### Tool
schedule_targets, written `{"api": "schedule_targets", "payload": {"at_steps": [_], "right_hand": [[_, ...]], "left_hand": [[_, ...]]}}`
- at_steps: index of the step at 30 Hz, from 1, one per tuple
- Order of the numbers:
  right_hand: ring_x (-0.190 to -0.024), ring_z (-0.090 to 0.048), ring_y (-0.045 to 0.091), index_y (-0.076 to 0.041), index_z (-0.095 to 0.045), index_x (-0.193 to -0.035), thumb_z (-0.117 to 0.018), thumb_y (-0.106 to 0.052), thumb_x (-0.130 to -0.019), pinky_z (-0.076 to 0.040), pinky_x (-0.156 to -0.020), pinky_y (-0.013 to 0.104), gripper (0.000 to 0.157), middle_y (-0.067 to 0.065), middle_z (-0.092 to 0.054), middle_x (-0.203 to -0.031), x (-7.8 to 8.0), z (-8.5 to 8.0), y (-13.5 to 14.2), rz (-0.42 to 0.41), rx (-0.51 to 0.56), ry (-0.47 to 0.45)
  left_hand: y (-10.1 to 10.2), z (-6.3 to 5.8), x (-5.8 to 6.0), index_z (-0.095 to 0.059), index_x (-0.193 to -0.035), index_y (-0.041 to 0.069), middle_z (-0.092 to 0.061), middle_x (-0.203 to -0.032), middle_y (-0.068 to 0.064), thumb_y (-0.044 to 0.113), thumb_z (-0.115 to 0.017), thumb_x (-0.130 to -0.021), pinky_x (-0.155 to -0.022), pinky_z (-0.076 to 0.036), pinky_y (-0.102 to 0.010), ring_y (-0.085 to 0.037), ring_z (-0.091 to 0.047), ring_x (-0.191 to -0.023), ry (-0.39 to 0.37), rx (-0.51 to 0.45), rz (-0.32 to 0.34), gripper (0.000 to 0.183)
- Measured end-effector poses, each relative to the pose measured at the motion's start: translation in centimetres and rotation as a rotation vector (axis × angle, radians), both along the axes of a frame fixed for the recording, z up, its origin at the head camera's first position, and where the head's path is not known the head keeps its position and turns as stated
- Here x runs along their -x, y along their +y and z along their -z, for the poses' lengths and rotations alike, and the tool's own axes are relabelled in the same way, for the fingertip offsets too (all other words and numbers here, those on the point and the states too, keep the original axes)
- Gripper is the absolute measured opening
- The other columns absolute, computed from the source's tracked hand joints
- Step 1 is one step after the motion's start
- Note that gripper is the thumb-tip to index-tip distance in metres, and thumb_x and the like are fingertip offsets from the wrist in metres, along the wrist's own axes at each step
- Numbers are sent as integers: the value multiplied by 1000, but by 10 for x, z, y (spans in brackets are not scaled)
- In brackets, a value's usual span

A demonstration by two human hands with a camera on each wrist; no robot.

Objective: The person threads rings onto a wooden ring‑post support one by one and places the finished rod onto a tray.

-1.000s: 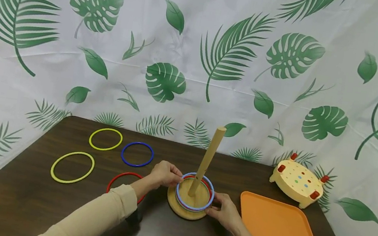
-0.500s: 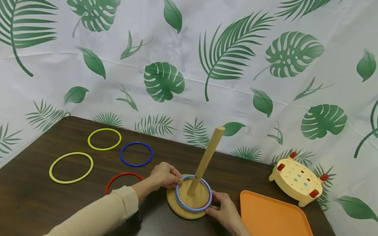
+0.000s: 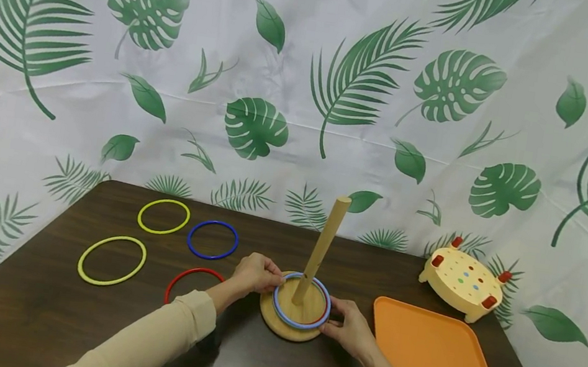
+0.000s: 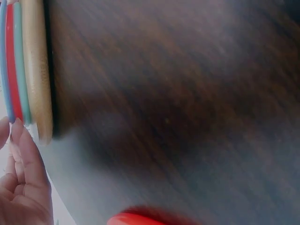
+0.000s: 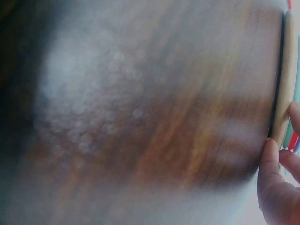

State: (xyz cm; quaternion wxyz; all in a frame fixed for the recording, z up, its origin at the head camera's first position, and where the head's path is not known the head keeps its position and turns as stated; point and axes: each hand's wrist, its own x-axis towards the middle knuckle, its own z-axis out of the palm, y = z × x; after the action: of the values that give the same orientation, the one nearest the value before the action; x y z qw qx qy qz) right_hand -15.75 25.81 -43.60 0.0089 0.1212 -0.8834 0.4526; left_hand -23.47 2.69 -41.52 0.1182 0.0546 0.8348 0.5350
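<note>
A round wooden base (image 3: 286, 332) with a leaning-looking wooden peg (image 3: 322, 247) stands mid-table. Around the peg lies a light blue ring (image 3: 298, 326); the left wrist view shows a red ring (image 4: 11, 65) and a green ring (image 4: 19, 70) between it and the base. At the stack's left side my left hand (image 3: 255, 273) pinches the light blue ring's edge between thumb and finger. My right hand (image 3: 352, 331) holds the opposite side of the ring, its fingers bent. In the right wrist view, a fingertip (image 5: 272, 145) touches the base's edge; the hold on the ring is mostly hidden.
Left on the table lie two yellow rings (image 3: 115, 238) (image 3: 166, 201), a dark blue ring (image 3: 216, 222) and a red ring (image 3: 198, 269), partly behind my left arm. At right are an orange tray (image 3: 433, 360) and an upturned cream stool-like toy (image 3: 463, 279) with red-tipped legs.
The light blue ring has come down slightly around the peg, and less of the rings under it shows from above. Both hands stay at its sides, almost still.
</note>
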Motion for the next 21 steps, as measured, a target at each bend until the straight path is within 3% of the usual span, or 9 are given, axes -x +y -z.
{"api": "schedule_targets", "payload": {"at_steps": [8,21], "right_hand": [[-105,-53,37,13,-54,-123,-73,9,-71,-55,-83,33,56,25,-50,-112,-1,0,-2,38,6,-17],[-105,-52,37,12,-54,-123,-73,7,-72,-55,-82,34,55,24,-51,-111,-1,-1,-2,32,-8,-11]], "left_hand": [[-3,-4,-4,-73,-81,3,-68,-63,-2,11,-74,-79,-52,-55,-21,-5,-60,-52,13,-2,1,9],[-32,-18,-5,-69,-93,-3,-70,-85,-16,8,-70,-83,-69,-58,-38,-28,-69,-77,3,-106,67,15]]}}
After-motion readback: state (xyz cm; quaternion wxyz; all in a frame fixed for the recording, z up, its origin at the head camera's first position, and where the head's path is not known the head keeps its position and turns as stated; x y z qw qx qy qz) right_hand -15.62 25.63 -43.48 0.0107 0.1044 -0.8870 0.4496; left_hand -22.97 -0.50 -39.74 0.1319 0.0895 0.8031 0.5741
